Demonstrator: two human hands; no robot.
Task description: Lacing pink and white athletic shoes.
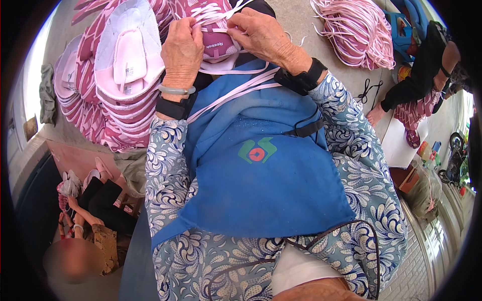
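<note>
Landmark: blue apron [261, 175] on the person's lap.
Work piece: a pink-purple shoe upper [217, 42] just above the apron's top edge, between both hands.
Left hand [182, 47]: closed in a pinch on the upper's left side and a pale pink strap [236, 88].
Right hand [261, 32]: fingers curled tight on the upper's top right edge, gripping strap ends.
Strap: trails from the upper down across the apron's top.
Done, as I judge: a tall stack of finished pink uppers [115, 80] left of the apron.
Left, as I judge: a bundle of loose straps [356, 30] above-right of the apron, unused.
Others: a seated person [427, 70] right of the apron; another lower left.
</note>
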